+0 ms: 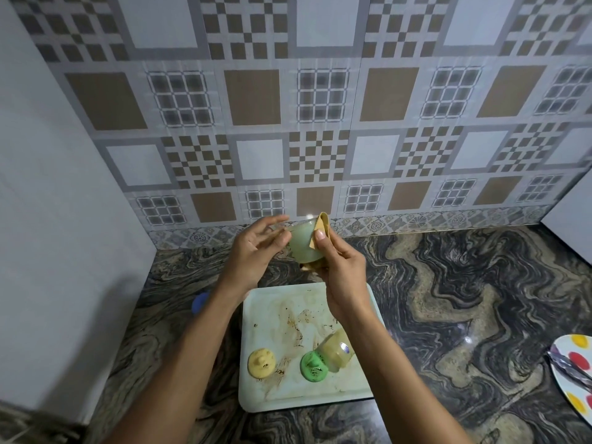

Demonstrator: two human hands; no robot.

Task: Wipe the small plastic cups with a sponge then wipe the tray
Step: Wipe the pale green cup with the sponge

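- Left hand (256,248): raised over the far edge of the tray, palm turned toward us. The fingers are loose and mostly straight. The thumb tip meets the side of the cup and the forefinger reaches over its rim. We see no firm grasp here.
- Right hand (342,274): fingers curled around the sponge, with the thumb pressing it flat against the cup wall. The cup appears cradled in this hand through the sponge.
- Sponge (324,223): thin, tan and folded. It wraps the right side of the cup, one corner stands above the rim and a bit shows under the base.
- Cup (302,246): small, pale green and translucent, held in the air between both hands, above the tray's far end and tilted slightly.
- Tray (266,402): pale green and rectangular, flat on the marbled counter (448,283). Its surface is smeared with brown stains and dark specks.
- On the tray near us: a yellow lid (262,363), a green lid (313,366), and a second cup (336,350) lying on its side and touching the green lid.
- A blue object (200,301) sits left of the tray, partly hidden by the left forearm. We cannot tell what it is.
- A spotted plate (573,373) is at the right edge, well apart from the tray.
- A patterned tile wall (320,123) stands behind the counter.
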